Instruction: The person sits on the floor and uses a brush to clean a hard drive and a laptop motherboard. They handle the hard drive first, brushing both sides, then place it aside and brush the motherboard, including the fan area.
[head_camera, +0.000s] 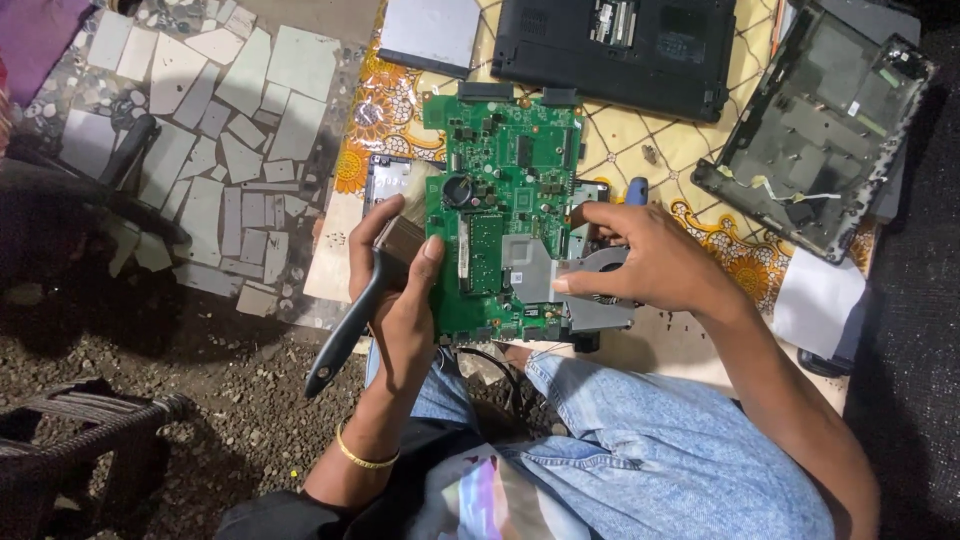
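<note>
Over a patterned yellow cloth (640, 135) beside a broken-tile floor (230, 120), the left hand (400, 290) was curled around a black-handled brush (365, 300), thumb pressed on a green circuit board (500, 200). The right hand (650, 265), half closed, pinched the board's right edge by its fan (600, 275).

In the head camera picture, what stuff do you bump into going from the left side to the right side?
Tiled floor → black brush handle in the left hand → green circuit board → right hand → open grey laptop shell.
</note>
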